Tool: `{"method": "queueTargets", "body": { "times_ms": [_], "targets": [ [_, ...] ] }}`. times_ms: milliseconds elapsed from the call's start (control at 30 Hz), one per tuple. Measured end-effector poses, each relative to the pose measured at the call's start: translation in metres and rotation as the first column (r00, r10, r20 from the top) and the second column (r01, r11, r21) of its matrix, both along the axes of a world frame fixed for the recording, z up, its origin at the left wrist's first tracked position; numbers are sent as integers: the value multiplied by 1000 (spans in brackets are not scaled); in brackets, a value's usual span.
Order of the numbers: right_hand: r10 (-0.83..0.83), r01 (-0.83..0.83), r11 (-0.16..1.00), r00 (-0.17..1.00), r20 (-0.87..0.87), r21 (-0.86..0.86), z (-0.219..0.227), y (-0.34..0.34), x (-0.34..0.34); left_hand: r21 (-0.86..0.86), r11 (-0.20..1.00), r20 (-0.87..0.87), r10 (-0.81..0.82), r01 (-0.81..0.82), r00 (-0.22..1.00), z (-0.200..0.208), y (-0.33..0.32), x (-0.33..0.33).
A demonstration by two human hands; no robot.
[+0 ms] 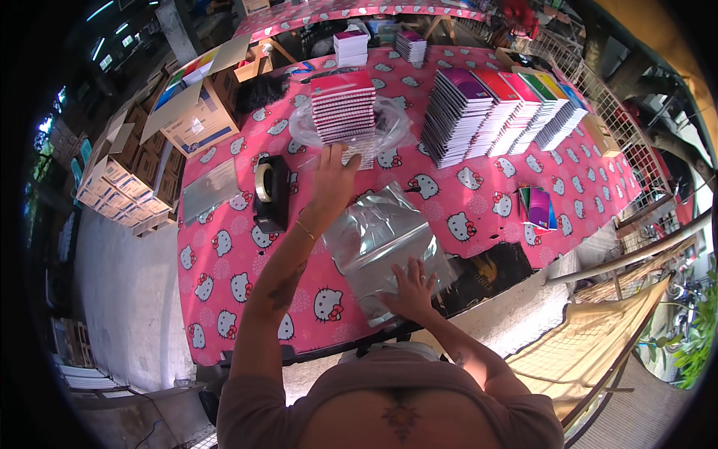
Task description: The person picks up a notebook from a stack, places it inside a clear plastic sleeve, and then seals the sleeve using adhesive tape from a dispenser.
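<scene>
My left hand reaches to the near foot of a tall stack of red spiral notebooks. Its thumb stands apart from the fingers, and their tips meet the stack's lower edge or the plastic there; I cannot tell which. Crumpled clear plastic lies around the stack. My right hand rests flat with fingers spread on a pile of clear, shiny plastic bags near the table's front edge. Left of the bags stands a black tape dispenser with a roll of tape.
Tall rows of coloured spiral notebooks stand at the right on the pink patterned tablecloth. A few small notebooks lie nearer. An open carton is at the left, beside stacked brown boxes. A plastic sheet lies nearby.
</scene>
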State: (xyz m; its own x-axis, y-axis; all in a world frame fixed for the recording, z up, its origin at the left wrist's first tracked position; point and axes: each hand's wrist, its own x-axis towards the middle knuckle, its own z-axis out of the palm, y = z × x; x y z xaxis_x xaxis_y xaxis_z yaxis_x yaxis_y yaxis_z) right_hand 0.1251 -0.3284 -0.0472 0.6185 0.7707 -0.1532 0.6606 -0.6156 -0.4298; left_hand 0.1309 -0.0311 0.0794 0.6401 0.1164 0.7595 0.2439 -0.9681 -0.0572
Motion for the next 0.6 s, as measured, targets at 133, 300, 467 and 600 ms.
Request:
{"method": "queueTargets", "body": {
  "times_ms": [133, 300, 467, 600],
  "targets": [
    [73, -79, 965, 997, 34, 249, 6, 38, 46, -46, 996, -182, -81, 74, 980, 20, -21, -20],
    [-22, 15, 998, 990, 141, 55, -10, 46, 87, -156, 983, -358, -144, 93, 923, -14, -80, -48],
    [-89, 775, 352, 586, -806, 525, -6, 28, 130, -222, 975, -510, -136, 23, 849, -69, -136, -72],
    [30, 158, 722, 966, -258, 674, 21, 20, 109, -232, 965, -505, -230, 126, 832, -87, -155, -71]
  ]
}}
